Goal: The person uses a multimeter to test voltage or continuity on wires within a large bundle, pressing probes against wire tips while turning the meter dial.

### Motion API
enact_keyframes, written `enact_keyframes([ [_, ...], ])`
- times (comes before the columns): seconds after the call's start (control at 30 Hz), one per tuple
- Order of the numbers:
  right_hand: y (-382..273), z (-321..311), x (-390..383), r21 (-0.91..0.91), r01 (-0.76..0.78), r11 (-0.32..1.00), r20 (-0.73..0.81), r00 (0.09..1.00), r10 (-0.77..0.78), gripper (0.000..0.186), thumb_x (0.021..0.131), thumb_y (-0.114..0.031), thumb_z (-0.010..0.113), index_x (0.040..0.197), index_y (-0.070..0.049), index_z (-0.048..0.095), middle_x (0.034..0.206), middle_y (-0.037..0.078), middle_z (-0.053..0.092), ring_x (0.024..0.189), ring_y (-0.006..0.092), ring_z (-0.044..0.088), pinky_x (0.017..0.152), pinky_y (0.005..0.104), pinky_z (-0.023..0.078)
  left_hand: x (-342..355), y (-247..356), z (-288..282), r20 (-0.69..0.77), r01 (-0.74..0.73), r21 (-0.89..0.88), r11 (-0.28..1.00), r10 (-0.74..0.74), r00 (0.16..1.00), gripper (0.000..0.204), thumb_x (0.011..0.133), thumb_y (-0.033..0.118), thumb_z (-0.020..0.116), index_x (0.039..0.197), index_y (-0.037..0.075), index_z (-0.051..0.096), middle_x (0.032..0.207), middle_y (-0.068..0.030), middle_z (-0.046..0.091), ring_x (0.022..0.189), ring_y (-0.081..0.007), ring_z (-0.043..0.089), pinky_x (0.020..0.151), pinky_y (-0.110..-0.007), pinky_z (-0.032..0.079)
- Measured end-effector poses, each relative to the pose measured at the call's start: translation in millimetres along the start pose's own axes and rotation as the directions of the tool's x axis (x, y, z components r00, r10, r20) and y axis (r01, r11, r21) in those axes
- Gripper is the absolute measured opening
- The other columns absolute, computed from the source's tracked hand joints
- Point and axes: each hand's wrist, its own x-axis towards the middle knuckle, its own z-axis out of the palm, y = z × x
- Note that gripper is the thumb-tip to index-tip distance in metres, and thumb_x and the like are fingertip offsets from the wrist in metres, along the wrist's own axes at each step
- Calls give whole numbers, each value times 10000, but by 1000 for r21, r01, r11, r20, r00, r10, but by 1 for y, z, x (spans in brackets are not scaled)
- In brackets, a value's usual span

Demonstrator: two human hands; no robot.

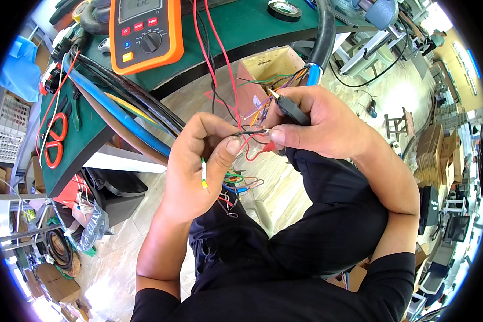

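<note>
Left hand (190, 166) is closing thumb and index fingertip together on black wire (247, 133), below the bench's front edge, over the floor, in front of the person. Wire is running sideways, its pale tip reaching the right thumb. Green-white wire (204, 173) is hanging across the left palm, yellow sleeve near its lower end.

Right hand (327, 121) is clamping around black clip (292, 109), metal tip pointing up and left; its thumb is pressing at the wire's tip. Red clip (264, 147) is sitting just under that thumb; can't tell if the fingers are gripping it.

Red leads (216, 45) are dropping past the bench's front edge toward the hands. Loose thin wires are showing behind the fingers, near thick cable (323, 35), which is hanging over the front edge. Box (252, 70) is standing on the floor below that edge.

Bench (209, 72): orange meter (178, 32) is lying at the front edge, tape roll (284, 9) farther right near the same edge. Red-handled scissors (63, 127) are lying near the left part's outer edge, blue hose (107, 114) running off its inner edge.
</note>
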Motion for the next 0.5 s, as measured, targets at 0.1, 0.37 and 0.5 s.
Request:
enact_keyframes([
  [0.1, -4, 0, 0, -52, -7, 999, -55, 998, 4, 205, 914, -194, 676, 926, 7, 642, 809, 14, 638, 742, 89, 558, 691, 258, 462, -2, 1, 0, -12, 10, 51, 999, -9, 1000, 182, 971, 155, 631, 996, -6, 550, 822, 9, 587, 736, -30, 515, 661, -202, 433],
  [0.37, 4, -35, 22, -888, -56, 457, -253, 889, -382, 142, 865, -133, 664, 930, -13, 624, 771, 92, 585, 666, 236, 571, 616, 333, 432, -8, -13, 2, 41, 157, 64, 985, -160, 986, 219, 988, 188, 588, 1055, -19, 598, 788, -1, 573, 726, -56, 522, 664, -216, 428],
  [0.5, 8, -37, 42, -981, -2, 195, -61, 953, -297, 191, 800, -196, 699, 947, -79, 667, 867, 88, 656, 835, 331, 633, 728, 409, 506, -8, -14, -1, 98, 296, -12, 955, -293, 951, 191, 997, 127, 565, 1085, -43, 578, 873, -44, 629, 808, -78, 579, 718, -244, 483],
])
